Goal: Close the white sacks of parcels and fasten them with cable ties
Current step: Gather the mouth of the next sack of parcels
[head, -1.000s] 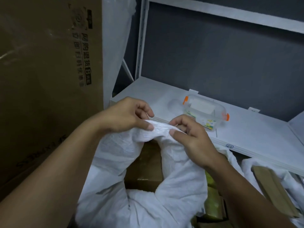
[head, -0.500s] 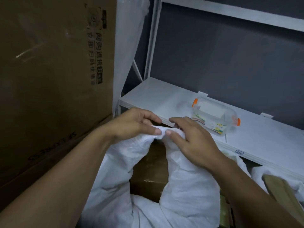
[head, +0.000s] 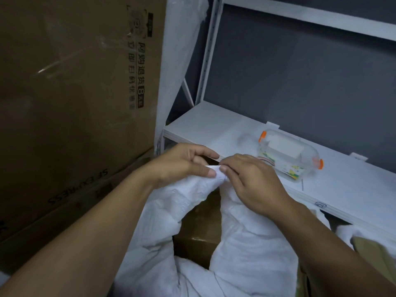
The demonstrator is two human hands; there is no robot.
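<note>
Looming at left, one carton [head: 75, 103] flanks one shelf [head: 210, 127]. Below lie two sacks: the near sack [head: 246, 243], gaping over one parcel [head: 199, 228], and a second sack [head: 347, 230] at right. Two hands, left hand [head: 182, 166] and right hand [head: 250, 181], pinch the near rim together to shut its mouth (no tie visible). One box [head: 289, 155] sits handy on the shelf.

The light is dim and soft; tape on the cardboard box [head: 75, 103] gives faint glare, and edges look slightly bent.

cardboard box [head: 64, 103], "SF EXPRESS" upside down
</note>
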